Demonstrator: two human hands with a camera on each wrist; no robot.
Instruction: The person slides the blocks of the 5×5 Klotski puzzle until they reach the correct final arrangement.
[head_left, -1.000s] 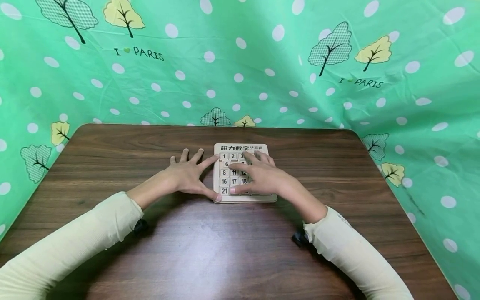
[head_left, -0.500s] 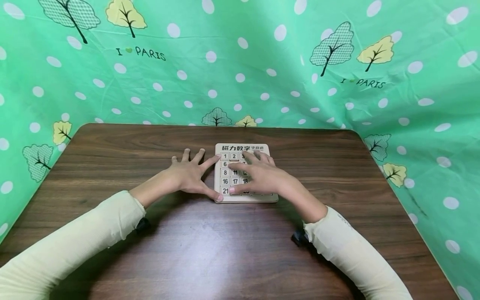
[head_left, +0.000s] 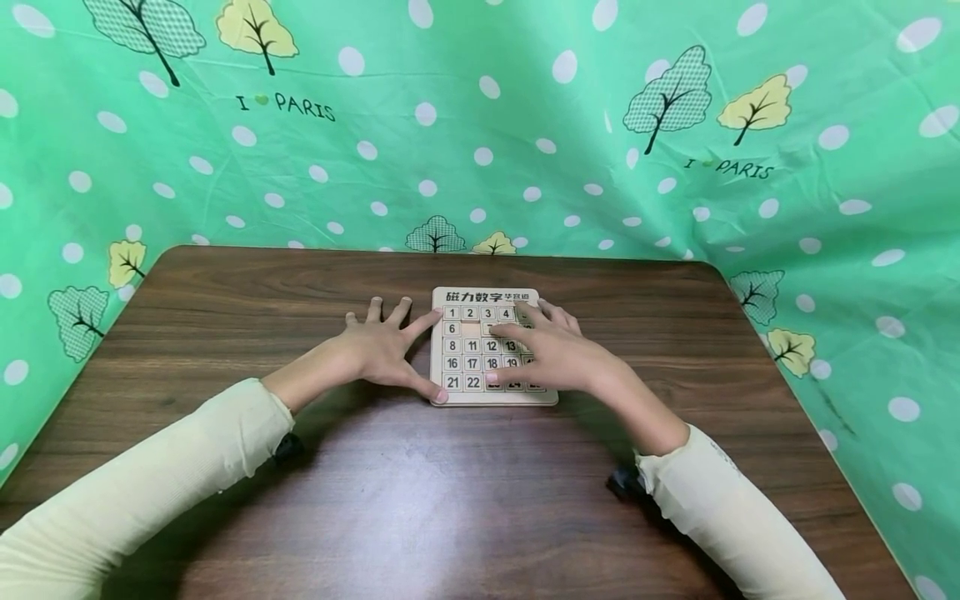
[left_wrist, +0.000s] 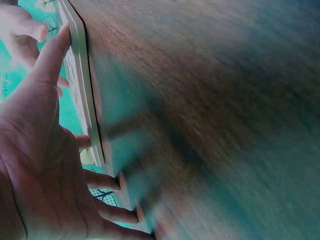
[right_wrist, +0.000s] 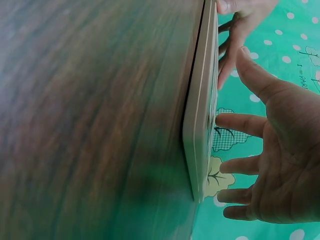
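Note:
A pale number sliding puzzle (head_left: 457,400) lies flat on the table, its numbered tiles in rows under a printed heading. In the second row, an uncovered gap (head_left: 470,328) sits just right of tile 6 (head_left: 452,329). My left hand (head_left: 378,350) is spread, thumb at the board's lower left corner and index finger at its upper left edge. My right hand (head_left: 558,354) hovers over the board's right side, hiding several tiles. Its index fingertip is at tile 7; whether it touches is unclear. In the right wrist view, the right hand's fingers (right_wrist: 242,165) look extended and hold nothing.
The dark wooden table (head_left: 405,500) has rounded far corners. A green dotted cloth (head_left: 480,117) with printed trees hangs behind it and along the sides. Cream sleeves (head_left: 180,450) cover both forearms, with a dark strap or device (head_left: 626,483) under the wrist.
Tile 6 has slid slightly left into the first column. After that, my right hand has moved right, uncovering the gap and more tiles. My left hand stays at the board's left edge.

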